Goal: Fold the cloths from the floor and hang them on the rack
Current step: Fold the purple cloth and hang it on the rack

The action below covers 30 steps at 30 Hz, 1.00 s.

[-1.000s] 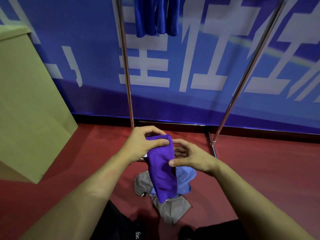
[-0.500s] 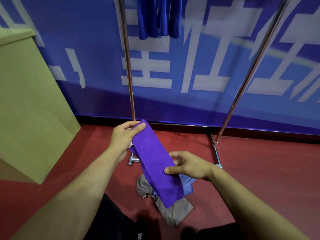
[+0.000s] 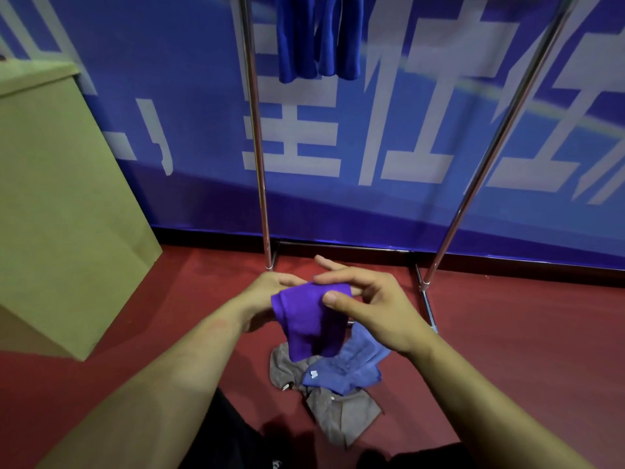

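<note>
A person's two hands are holding a folded purple cloth (image 3: 309,319) in the air above a red floor (image 3: 507,333), in front of a metal rack (image 3: 257,147). The right hand (image 3: 372,309) is pinching the cloth's top edge — thumb pressing on the front, fingers reaching over the fold. The left hand (image 3: 267,296) is gripping the cloth from behind; its fingers are mostly hidden. Below, a light blue cloth (image 3: 351,363) and a grey cloth (image 3: 338,414) are lying crumpled together on the floor. Dark blue cloths (image 3: 318,35) are hanging from the rack — a blue banner (image 3: 406,130) behind, a cardboard box (image 3: 50,198) standing at left.
</note>
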Motion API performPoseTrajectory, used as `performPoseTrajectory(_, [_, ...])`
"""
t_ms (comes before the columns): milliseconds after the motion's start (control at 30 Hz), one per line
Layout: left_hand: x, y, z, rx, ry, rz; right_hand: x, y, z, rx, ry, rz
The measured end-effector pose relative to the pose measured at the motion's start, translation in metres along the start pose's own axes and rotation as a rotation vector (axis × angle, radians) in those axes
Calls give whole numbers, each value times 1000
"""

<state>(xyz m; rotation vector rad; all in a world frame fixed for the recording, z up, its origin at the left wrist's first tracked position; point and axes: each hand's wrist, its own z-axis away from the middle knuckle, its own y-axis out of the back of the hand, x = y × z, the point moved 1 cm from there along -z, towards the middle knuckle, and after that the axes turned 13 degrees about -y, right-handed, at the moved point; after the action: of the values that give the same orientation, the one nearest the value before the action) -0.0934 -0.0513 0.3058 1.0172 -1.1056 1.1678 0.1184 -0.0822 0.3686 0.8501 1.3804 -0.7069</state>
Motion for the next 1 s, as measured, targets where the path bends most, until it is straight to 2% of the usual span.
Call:
performPoseTrajectory(67, [-4,-10,2,-99,112,18,-4,1,0,69,0,-85])
performPoseTrajectory(167, [-18,-16,2,-154,262,-30,-6,6,0,155,-12,-183])
performPoseTrajectory(333, [-26,-20,2,-289,321,-33,-1,9,-2,216,-23,-138])
performPoseTrajectory(467, [-24,-28,9,-380,299,-23,4,13,-7,291,-12,-127])
performPoseTrajectory(533, [-16,-34,10,-333,170,3,5,16,-9,342,-25,-160])
performPoseTrajectory(600, [1,-42,8,-190,19,82,9,21,-10,401,-45,-177])
performPoseTrajectory(667, [16,-44,4,-65,-37,266,14,25,-12,460,-63,-152])
performPoseTrajectory(733, [19,-43,-1,-33,-40,352,20,26,-13,508,-73,-108])
performPoseTrajectory(833, [16,-53,1,3,-166,199,25,19,-15,531,-69,-77])
performPoseTrajectory(1000, [14,-62,-2,248,-387,-124,28,11,-20,491,-64,-53])
